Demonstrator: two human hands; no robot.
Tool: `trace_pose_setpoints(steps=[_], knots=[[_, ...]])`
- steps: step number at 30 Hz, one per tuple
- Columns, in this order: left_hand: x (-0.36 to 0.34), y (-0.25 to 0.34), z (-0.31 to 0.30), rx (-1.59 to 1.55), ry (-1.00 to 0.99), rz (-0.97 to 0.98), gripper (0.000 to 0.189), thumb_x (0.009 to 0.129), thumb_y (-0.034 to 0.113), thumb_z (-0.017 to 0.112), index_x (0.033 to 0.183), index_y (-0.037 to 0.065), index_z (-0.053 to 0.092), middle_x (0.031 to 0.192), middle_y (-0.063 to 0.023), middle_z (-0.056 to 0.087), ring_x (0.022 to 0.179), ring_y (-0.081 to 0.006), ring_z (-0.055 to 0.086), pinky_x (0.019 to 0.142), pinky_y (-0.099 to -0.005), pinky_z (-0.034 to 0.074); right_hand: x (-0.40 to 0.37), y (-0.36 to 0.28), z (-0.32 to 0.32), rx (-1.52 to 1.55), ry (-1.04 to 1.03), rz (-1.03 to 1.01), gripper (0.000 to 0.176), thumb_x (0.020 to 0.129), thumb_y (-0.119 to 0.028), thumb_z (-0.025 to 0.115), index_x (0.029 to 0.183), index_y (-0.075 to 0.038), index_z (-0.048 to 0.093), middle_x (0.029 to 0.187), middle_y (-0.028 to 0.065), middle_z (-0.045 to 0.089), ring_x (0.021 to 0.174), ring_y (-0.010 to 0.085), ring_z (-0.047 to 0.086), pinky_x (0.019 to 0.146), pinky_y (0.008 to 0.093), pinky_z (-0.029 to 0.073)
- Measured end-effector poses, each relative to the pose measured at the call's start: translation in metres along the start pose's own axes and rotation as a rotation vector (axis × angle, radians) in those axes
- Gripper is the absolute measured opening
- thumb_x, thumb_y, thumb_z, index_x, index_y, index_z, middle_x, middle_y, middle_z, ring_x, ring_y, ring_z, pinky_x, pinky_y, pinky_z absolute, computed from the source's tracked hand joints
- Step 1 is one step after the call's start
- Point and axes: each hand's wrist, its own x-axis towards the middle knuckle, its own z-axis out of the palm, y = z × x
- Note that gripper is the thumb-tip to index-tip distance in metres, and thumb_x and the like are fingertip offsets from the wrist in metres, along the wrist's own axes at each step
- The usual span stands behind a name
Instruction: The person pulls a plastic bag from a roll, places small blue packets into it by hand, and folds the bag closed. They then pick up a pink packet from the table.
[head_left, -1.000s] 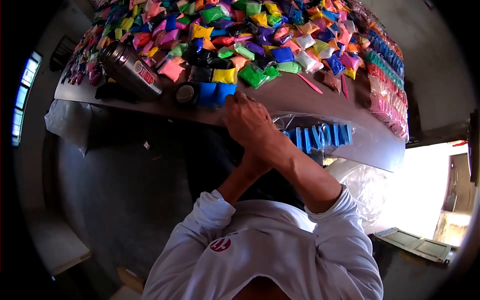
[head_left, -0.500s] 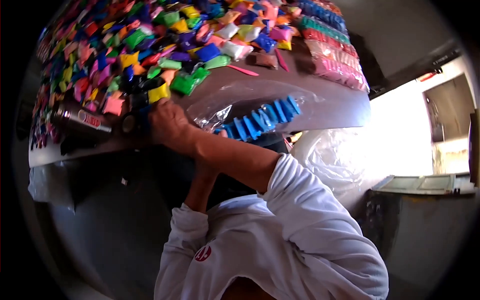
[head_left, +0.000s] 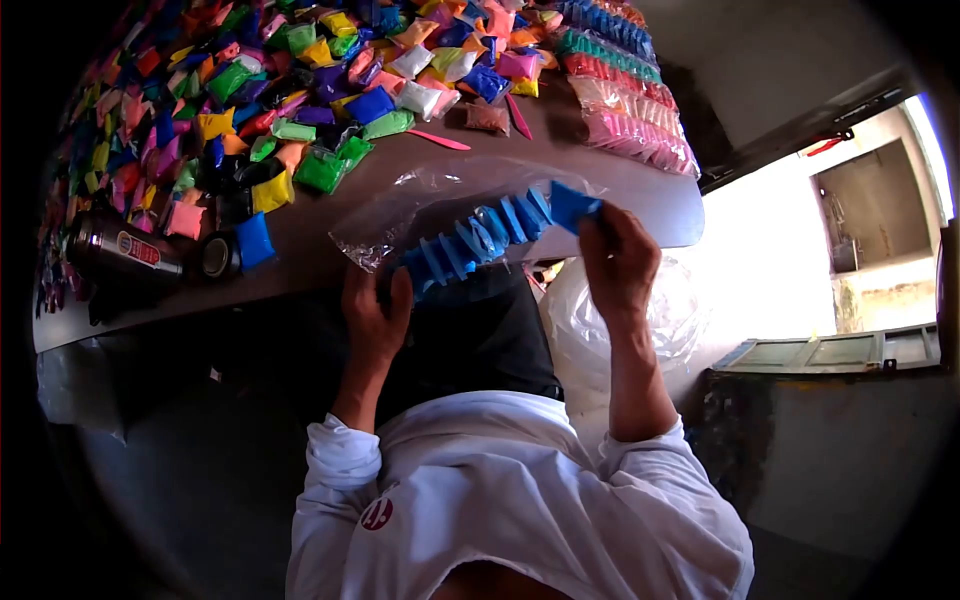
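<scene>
A row of blue packets (head_left: 465,250) stands on edge inside a clear plastic bag (head_left: 400,205) at the table's front edge. My left hand (head_left: 372,315) is at the bag's left end, thumb and fingers around its edge beside the last packets; its fingertips are partly hidden. At the other end of the row, my right hand (head_left: 622,260) pinches a single blue packet (head_left: 572,206) between thumb and fingers, tilted beside the row. Another blue packet (head_left: 256,240) leans by a round dark lid (head_left: 218,256) on the left.
Many coloured packets (head_left: 230,80) cover the table's left and back. Rows of packed pink, red, green and blue packets (head_left: 635,140) lie at the right. Two pink sticks (head_left: 440,141) are behind the bag. A metal flask (head_left: 125,248) lies at left; a large clear bag (head_left: 650,315) hangs below the table.
My right hand has moved from the left, by the flask, to the row's right end with a blue packet. A loose blue packet now shows beside the lid. The view has shifted slightly.
</scene>
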Motion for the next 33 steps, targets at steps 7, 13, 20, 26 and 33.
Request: trace_pose_setpoints(steps=[7, 13, 20, 26, 33], knots=[[0.002, 0.003, -0.003, 0.106, -0.026, 0.052, 0.03, 0.096, 0.021, 0.054, 0.115, -0.002, 0.056, 0.108, -0.0188, 0.06, 0.1, -0.0311, 0.061, 0.087, -0.039, 0.048, 0.022, 0.014, -0.024, -0.138, -0.047, 0.043, 0.02, 0.079, -0.01, 0.064, 0.096, -0.001, 0.068, 0.077, 0.0143, 0.062, 0.066, 0.0223, 0.063, 0.065, 0.0323, 0.05], [-0.002, -0.004, 0.0, 0.056, -0.019, 0.027, 0.028, 0.097, 0.023, 0.054, 0.111, -0.001, 0.057, 0.105, -0.018, 0.06, 0.095, -0.0299, 0.061, 0.083, -0.038, 0.05, 0.041, 0.027, -0.005, -0.272, -0.33, 0.071, 0.021, 0.078, -0.017, 0.065, 0.092, -0.003, 0.071, 0.086, 0.0156, 0.067, 0.075, 0.0309, 0.066, 0.069, 0.039, 0.051], [0.0, -0.001, -0.001, 0.107, -0.006, 0.058, 0.028, 0.097, 0.023, 0.053, 0.11, -0.001, 0.057, 0.102, -0.0168, 0.06, 0.092, -0.0278, 0.062, 0.081, -0.037, 0.051, 0.04, 0.036, 0.014, -0.397, -0.318, 0.014, 0.019, 0.08, -0.02, 0.065, 0.092, -0.007, 0.071, 0.085, 0.0145, 0.066, 0.081, 0.034, 0.064, 0.073, 0.043, 0.05], [0.001, 0.0, -0.001, 0.079, -0.008, 0.058, 0.028, 0.097, 0.024, 0.054, 0.108, -0.001, 0.057, 0.102, -0.0168, 0.06, 0.092, -0.0272, 0.062, 0.079, -0.0364, 0.051, 0.04, 0.05, 0.024, -0.457, -0.335, -0.085, 0.018, 0.083, -0.022, 0.064, 0.091, -0.008, 0.071, 0.083, 0.0154, 0.064, 0.08, 0.0357, 0.064, 0.071, 0.0446, 0.05], [0.0, -0.004, 0.0, 0.082, -0.004, 0.079, 0.027, 0.097, 0.025, 0.054, 0.105, 0.0, 0.058, 0.101, -0.0163, 0.06, 0.091, -0.0266, 0.063, 0.078, -0.0347, 0.052, 0.044, 0.054, -0.005, -0.337, -0.194, 0.027, 0.019, 0.087, -0.018, 0.062, 0.083, -0.001, 0.067, 0.075, 0.0195, 0.064, 0.072, 0.037, 0.064, 0.065, 0.0423, 0.049]])
